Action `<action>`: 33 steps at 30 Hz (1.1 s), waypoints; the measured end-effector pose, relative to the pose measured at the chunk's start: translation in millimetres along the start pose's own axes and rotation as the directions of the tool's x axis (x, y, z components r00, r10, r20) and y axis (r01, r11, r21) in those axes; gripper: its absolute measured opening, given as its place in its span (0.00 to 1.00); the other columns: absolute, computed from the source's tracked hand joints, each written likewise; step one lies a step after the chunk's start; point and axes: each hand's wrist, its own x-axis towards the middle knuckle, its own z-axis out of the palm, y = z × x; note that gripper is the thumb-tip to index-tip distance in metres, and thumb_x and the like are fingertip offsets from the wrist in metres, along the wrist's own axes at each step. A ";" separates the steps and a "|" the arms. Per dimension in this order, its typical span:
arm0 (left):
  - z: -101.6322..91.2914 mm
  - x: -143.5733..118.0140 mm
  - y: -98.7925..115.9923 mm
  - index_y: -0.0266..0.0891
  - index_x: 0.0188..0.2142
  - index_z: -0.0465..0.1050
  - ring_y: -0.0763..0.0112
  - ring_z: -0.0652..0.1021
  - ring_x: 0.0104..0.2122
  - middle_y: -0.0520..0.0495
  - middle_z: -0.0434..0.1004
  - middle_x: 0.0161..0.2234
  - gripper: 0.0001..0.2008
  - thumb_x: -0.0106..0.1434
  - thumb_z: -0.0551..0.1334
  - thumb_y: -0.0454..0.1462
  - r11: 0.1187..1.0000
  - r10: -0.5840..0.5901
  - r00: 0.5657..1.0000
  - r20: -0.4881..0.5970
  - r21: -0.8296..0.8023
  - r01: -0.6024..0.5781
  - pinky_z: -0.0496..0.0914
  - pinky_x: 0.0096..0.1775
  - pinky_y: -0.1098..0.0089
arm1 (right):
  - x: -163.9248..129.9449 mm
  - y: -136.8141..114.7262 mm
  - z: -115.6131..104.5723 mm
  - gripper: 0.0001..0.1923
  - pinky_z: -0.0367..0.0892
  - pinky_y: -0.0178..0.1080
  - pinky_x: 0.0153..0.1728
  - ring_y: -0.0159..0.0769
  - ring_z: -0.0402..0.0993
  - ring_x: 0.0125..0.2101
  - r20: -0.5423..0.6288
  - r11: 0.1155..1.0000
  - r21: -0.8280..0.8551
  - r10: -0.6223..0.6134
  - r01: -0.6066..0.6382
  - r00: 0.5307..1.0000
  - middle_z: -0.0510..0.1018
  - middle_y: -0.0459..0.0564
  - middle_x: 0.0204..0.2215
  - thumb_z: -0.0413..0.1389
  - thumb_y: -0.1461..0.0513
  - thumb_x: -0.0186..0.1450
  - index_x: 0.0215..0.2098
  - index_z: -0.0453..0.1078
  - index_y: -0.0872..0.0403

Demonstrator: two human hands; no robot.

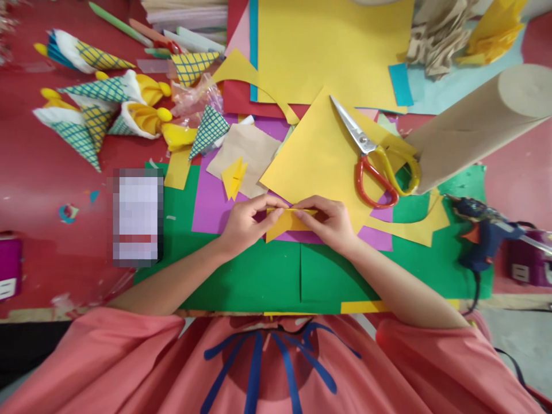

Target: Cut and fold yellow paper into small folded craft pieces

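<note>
In the head view, the folded yellow paper strip (285, 224) lay between the two hands, just above the green sheet (241, 282) and overlapping the edge of the purple sheet (207, 213). Its long axis ran roughly from 9 to 3 o'clock, across the person's front. The left hand (253, 221) pinched it from 9 o'clock and the right hand (330, 221) from 3 o'clock, each with thumb and fingers closed along the upper edge, the fingertips nearly meeting at the middle. Neither hand was clearly nearer: the strip sat squarely between them.

Taken from the hands, a small pointed yellow paper piece (234, 179) lay at 10 o'clock, partly on a brown paper scrap (254, 149). A larger yellow card (302, 152) spread from 12 towards 1 o'clock. Scissors (364, 145) rested on that card between 1 and 2 o'clock, blades pointing to about 11. The brown paper roll (470, 129) was at 2 o'clock, the blue glue gun (485, 241) near 3, and a checkered cone (210, 131) between 10 and 11.
</note>
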 end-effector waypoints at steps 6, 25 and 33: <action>-0.3 -0.1 0.4 0.38 0.37 0.76 0.79 0.78 0.27 0.51 0.81 0.31 0.06 0.64 0.61 0.38 1.000 -0.009 1.000 0.017 0.019 0.008 0.70 0.27 0.82 | 0.4 -0.4 0.0 0.06 0.71 0.32 0.31 0.30 0.77 0.30 0.007 1.000 0.008 0.030 -0.030 1.000 0.82 0.47 0.30 0.58 0.61 0.64 0.33 0.75 0.54; -0.1 1.2 -0.4 0.37 0.34 0.75 0.76 0.79 0.29 0.50 0.80 0.29 0.06 0.62 0.62 0.38 0.998 -0.062 0.998 0.019 -0.028 0.063 0.71 0.29 0.79 | 0.5 -0.4 0.4 0.07 0.69 0.31 0.29 0.29 0.76 0.29 0.013 0.997 0.044 0.067 -0.068 0.998 0.81 0.47 0.29 0.58 0.59 0.64 0.33 0.74 0.55; -0.3 1.7 4.9 0.38 0.32 0.74 0.76 0.78 0.28 0.50 0.80 0.28 0.06 0.62 0.61 0.38 0.998 -0.050 0.998 0.035 0.037 0.049 0.69 0.27 0.79 | -0.2 -0.9 -0.1 0.08 0.70 0.32 0.31 0.30 0.76 0.30 0.049 0.996 0.048 0.067 -0.069 0.997 0.81 0.48 0.31 0.58 0.58 0.64 0.35 0.75 0.55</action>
